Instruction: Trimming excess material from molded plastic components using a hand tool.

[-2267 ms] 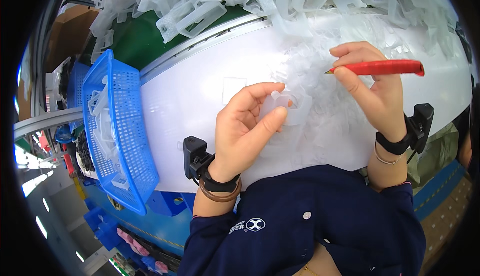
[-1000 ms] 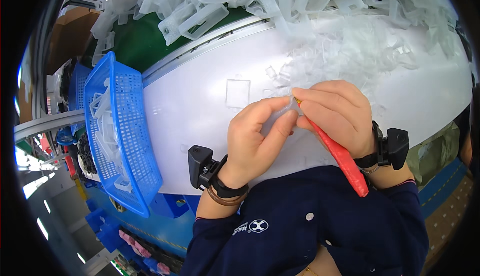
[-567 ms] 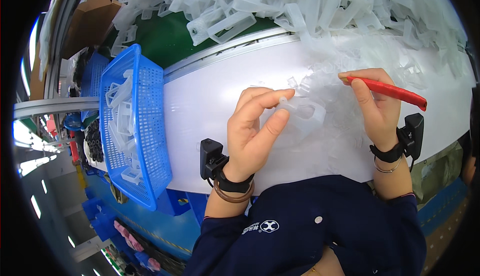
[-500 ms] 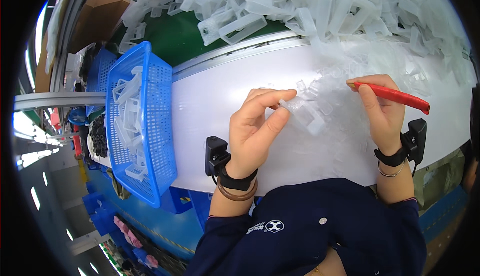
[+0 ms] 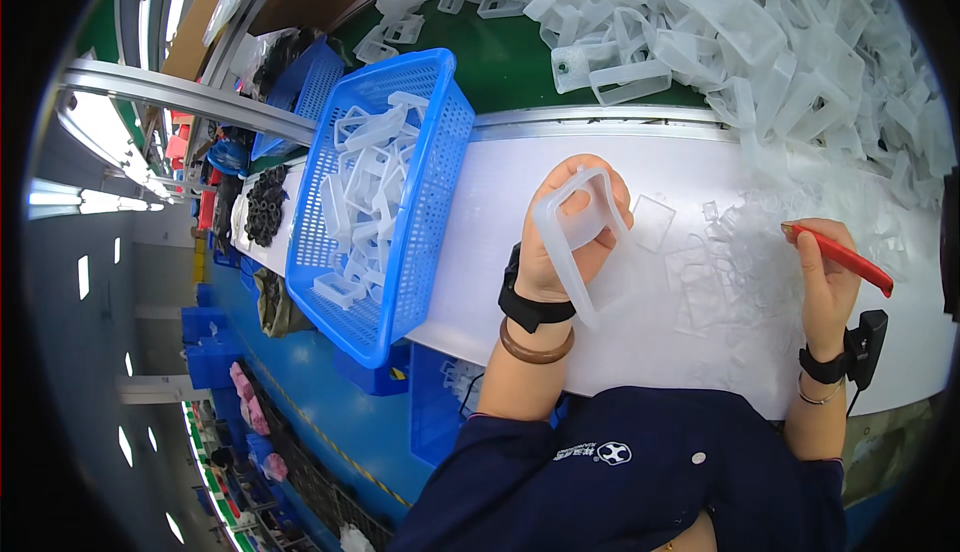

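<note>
My left hand (image 5: 562, 267) is closed around a translucent white plastic frame (image 5: 562, 234), tilted upright above the white worktable (image 5: 480, 282). Its rectangular opening faces the left side. In my right hand (image 5: 828, 292) is a slim red-handled knife (image 5: 852, 260), gripped between thumb and fingers near its brownish tip; the blade cannot be made out. That hand hovers over thin clear plastic scraps (image 5: 745, 252) strewn across the table. The two hands are well apart.
A blue perforated basket (image 5: 440, 182) with several similar frames (image 5: 375, 182) stands left of my left hand. Beyond a metal rail (image 5: 610, 124), a large heap of translucent frames (image 5: 740, 32) covers a green surface (image 5: 495, 62). A blue bin (image 5: 435, 432) sits below the table's edge.
My left hand has turned over and now shows the frame raised and upright in its grip. The view has shifted left, bringing the basket nearer the middle. My right hand still holds the knife.
</note>
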Motion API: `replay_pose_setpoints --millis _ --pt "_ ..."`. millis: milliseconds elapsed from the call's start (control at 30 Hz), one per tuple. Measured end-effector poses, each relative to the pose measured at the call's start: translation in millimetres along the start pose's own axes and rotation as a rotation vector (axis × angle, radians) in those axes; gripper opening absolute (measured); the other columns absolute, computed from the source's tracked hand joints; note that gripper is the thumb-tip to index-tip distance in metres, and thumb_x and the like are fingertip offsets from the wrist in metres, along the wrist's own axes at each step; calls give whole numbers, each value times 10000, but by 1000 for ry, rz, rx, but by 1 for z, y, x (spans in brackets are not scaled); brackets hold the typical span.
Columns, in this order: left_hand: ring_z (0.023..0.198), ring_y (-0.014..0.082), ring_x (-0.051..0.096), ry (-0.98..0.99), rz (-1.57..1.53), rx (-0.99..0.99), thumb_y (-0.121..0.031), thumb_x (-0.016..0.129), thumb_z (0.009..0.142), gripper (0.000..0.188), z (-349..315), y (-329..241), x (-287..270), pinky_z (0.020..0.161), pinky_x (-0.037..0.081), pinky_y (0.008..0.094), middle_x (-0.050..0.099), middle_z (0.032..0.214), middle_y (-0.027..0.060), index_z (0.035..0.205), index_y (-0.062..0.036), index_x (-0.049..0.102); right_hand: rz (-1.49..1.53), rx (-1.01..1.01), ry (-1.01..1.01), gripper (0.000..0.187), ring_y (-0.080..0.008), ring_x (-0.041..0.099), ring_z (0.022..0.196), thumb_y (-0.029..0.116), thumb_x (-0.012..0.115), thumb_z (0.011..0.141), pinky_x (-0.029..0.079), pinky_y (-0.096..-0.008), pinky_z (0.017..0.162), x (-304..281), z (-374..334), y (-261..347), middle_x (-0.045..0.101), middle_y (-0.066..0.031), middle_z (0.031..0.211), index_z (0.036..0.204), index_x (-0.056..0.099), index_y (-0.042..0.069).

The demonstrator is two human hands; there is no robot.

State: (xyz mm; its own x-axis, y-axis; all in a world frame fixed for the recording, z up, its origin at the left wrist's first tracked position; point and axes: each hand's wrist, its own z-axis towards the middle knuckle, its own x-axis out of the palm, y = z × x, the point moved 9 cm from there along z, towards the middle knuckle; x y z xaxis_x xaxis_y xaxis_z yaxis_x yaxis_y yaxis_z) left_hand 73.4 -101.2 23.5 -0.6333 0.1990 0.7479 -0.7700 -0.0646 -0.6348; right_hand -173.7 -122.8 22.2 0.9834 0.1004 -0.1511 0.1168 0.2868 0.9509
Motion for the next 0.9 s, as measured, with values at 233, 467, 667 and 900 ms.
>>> replay_pose_setpoints --millis 233,467,667,900 --pt "639 120 391 -109 -97 45 -195 525 857 221 -2 -21 -15 579 369 228 483 798 56 1017 -45 498 -8 22 11 86 -147 558 813 37 520 847 425 -259 769 7 -1 -5 589 -84 866 901 556 -20" --pt "880 174 565 -401 -357 692 -169 487 883 234 -44 -143 -65 797 495 296 557 1003 129 1035 8 477 1 27 30 102 -146 561 813 61 520 856 423 -254 776 3 1 2 589 -86 868 905 552 -23" --pt "849 169 559 -506 287 312 -125 482 888 198 -5 -84 -63 762 486 283 569 927 102 1040 0 505 -11 42 32 83 -144 561 815 38 531 841 426 -255 770 2 -6 -7 586 -88 865 889 559 -23" --pt "823 154 543 -529 1173 200 -107 551 806 312 50 -72 -102 740 447 277 552 964 100 1096 3 514 55 64 47 69 -91 531 627 36 583 804 407 -206 563 12 -4 0 576 -43 748 855 583 -11"
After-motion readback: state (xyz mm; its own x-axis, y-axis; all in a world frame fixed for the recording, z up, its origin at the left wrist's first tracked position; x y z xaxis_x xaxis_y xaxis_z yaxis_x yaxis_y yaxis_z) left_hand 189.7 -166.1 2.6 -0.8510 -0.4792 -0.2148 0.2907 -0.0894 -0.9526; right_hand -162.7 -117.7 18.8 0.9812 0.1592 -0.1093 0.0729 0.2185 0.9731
